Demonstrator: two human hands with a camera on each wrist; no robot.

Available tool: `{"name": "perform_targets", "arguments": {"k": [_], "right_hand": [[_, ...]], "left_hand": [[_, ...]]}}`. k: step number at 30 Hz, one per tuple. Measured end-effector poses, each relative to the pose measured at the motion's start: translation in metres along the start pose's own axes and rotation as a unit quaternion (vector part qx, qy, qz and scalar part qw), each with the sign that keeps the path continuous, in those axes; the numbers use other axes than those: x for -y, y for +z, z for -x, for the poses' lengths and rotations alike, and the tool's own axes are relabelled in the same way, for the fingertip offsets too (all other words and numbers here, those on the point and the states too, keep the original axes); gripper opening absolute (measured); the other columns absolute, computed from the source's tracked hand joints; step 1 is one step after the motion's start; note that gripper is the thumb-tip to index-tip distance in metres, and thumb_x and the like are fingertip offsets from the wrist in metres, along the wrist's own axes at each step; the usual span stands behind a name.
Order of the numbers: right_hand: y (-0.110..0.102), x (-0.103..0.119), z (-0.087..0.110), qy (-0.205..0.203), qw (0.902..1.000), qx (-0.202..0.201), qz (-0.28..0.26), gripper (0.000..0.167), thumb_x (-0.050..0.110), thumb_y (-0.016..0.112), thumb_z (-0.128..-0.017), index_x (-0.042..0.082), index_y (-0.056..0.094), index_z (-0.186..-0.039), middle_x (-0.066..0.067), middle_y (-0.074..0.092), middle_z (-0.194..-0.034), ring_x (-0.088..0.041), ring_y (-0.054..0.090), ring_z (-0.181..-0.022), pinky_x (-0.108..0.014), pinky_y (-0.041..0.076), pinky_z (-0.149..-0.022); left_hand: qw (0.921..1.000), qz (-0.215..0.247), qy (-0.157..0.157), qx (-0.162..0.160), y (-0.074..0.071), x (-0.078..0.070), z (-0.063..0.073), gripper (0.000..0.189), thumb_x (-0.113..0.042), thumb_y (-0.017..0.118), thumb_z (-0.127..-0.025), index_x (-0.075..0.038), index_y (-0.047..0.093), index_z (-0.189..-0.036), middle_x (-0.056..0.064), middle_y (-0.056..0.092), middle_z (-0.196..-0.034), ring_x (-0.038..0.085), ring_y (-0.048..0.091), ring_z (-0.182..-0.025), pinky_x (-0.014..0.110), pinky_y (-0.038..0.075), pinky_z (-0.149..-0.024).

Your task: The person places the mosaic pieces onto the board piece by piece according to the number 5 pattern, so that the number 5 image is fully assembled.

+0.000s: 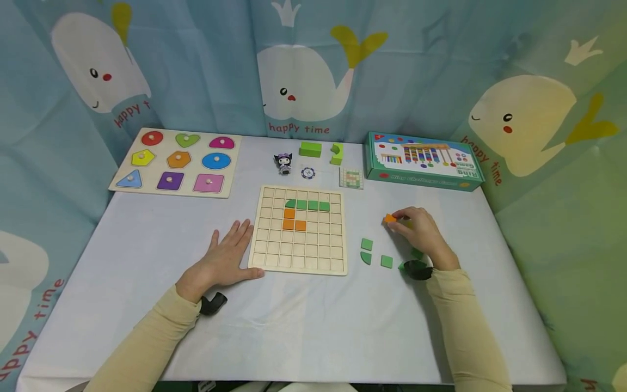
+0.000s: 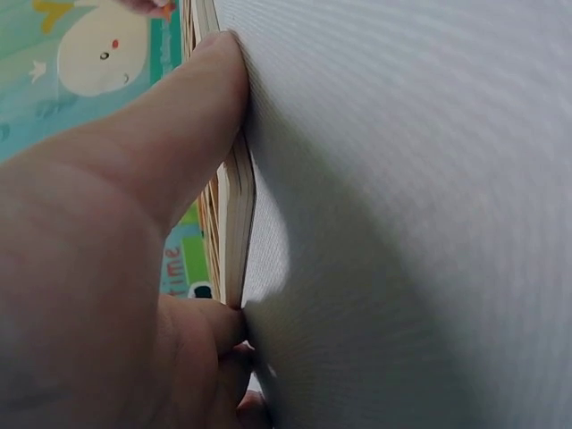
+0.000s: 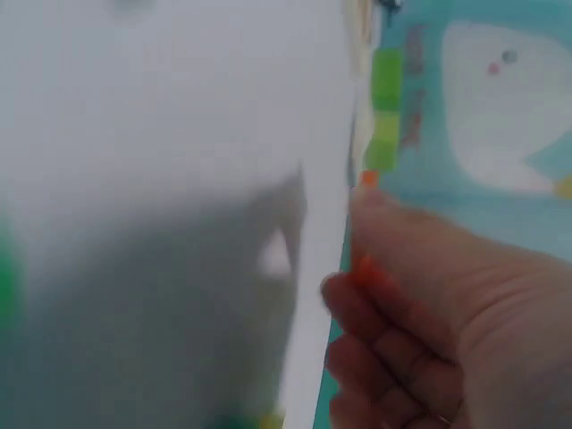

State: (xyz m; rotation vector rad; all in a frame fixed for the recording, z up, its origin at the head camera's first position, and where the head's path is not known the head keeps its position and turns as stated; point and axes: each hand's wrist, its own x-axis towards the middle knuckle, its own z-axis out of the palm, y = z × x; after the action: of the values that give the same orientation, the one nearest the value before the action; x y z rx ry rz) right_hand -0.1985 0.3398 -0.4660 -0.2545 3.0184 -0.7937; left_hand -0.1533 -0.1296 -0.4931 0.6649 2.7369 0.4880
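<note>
A wooden grid board (image 1: pixel 299 256) lies mid-table, bearing a row of green tiles (image 1: pixel 313 205) with a quarter-round one at its left end, and several orange square tiles (image 1: pixel 289 224) below. My left hand (image 1: pixel 226 260) rests beside the board's left edge, fingers straight and thumb at the lower left corner; the left wrist view shows the thumb against the board's side (image 2: pixel 234 223). Right of the board, my right hand (image 1: pixel 420 231) pinches an orange tile (image 1: pixel 389 219) between thumb and fingers. Loose green tiles (image 1: pixel 386 262) lie near that hand, some partly hidden under the wrist.
At the back stand a shape puzzle board (image 1: pixel 191 185), a small figurine (image 1: pixel 283 163), a round chip (image 1: pixel 308 172), green blocks (image 1: pixel 311 149), a pattern card (image 1: pixel 351 178) and a green game box (image 1: pixel 423 161). A whale-print curtain (image 1: pixel 206 65) surrounds the table.
</note>
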Motion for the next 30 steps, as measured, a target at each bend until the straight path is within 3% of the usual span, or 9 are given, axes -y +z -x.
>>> {"name": "perform_targets", "arguments": {"k": [3, 7, 13, 22, 30], "right_hand": [[0.006, 0.017, -0.003, -0.025, 0.9991, -0.014, -0.029, 0.025, 0.014, 0.074, -0.089, -0.004, 0.070, -0.106, -0.019, 0.068, -0.105, -0.032, 0.057, -0.093, -0.047, 0.046, -0.081], [0.017, 0.041, -0.009, -0.072, 0.9955, -0.028, -0.054, 0.025, 0.011, 0.076, -0.086, -0.002, 0.072, -0.107, -0.015, 0.069, -0.103, -0.029, 0.059, -0.090, -0.044, 0.048, -0.078], [0.035, 0.073, -0.023, -0.129, 0.9893, -0.006, -0.068, 0.023, 0.010, 0.076, -0.086, -0.001, 0.072, -0.106, -0.012, 0.069, -0.101, -0.029, 0.058, -0.091, -0.044, 0.050, -0.078], [0.064, 0.113, -0.039, -0.163, 0.9846, 0.050, -0.039, 0.025, 0.018, 0.078, -0.085, 0.004, 0.073, -0.105, -0.005, 0.067, -0.100, -0.024, 0.055, -0.095, -0.039, 0.045, -0.082], [0.080, 0.125, -0.044, -0.163, 0.9824, 0.091, -0.008, 0.027, 0.022, 0.077, -0.087, 0.004, 0.074, -0.107, -0.006, 0.066, -0.102, -0.023, 0.055, -0.096, -0.038, 0.045, -0.085]], "left_hand": [[1.0000, 0.000, 0.001, -0.001, 0.000, 0.001, 0.000, 0.111, -0.063, 0.066, -0.083, 0.002, 0.012, -0.155, 0.017, 0.005, -0.161, 0.035, 0.001, -0.147, 0.068, 0.001, -0.107], [1.0000, 0.000, 0.001, -0.004, 0.000, 0.000, 0.000, 0.111, -0.063, 0.066, -0.082, 0.003, 0.013, -0.154, 0.017, 0.005, -0.161, 0.035, 0.001, -0.147, 0.068, 0.001, -0.107], [0.9999, 0.002, 0.005, -0.009, -0.001, 0.000, -0.001, 0.111, -0.062, 0.067, -0.082, 0.003, 0.014, -0.154, 0.018, 0.006, -0.161, 0.035, 0.002, -0.146, 0.069, 0.002, -0.107], [1.0000, 0.004, -0.001, -0.006, -0.001, 0.000, -0.002, 0.111, -0.063, 0.067, -0.082, 0.003, 0.014, -0.154, 0.018, 0.006, -0.161, 0.035, 0.001, -0.147, 0.069, 0.001, -0.107], [1.0000, 0.000, -0.002, -0.003, 0.000, -0.001, 0.000, 0.110, -0.063, 0.065, -0.082, 0.002, 0.014, -0.154, 0.017, 0.007, -0.161, 0.035, 0.001, -0.147, 0.068, 0.001, -0.107]]}}
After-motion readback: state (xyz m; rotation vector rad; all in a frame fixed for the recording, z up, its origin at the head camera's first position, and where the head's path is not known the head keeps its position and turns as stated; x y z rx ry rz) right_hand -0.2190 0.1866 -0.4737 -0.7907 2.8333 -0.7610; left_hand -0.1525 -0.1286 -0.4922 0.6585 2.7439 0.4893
